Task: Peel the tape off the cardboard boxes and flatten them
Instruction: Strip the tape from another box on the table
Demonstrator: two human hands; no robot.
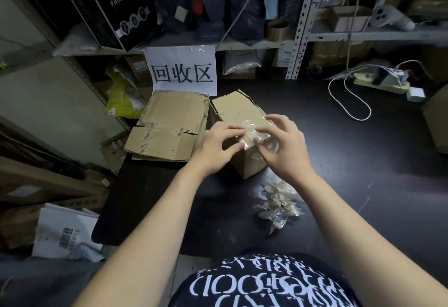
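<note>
I count one dark surface (363, 161) carrying everything. On its left lies one stack of flattened cardboard (169, 127). Just beside it, mid-surface below the paper sign (180, 69), is the one box (238, 110) that stands unflattened. Two hands are on that box. The left hand (218, 146) has its grip curled over the near top edge, thumb on the side. The right hand (286, 146) closes its grip in a pinch on the clear tape (252, 134) at the near corner. One heap of tape scraps (278, 202) lies near the box, on my side.
</note>
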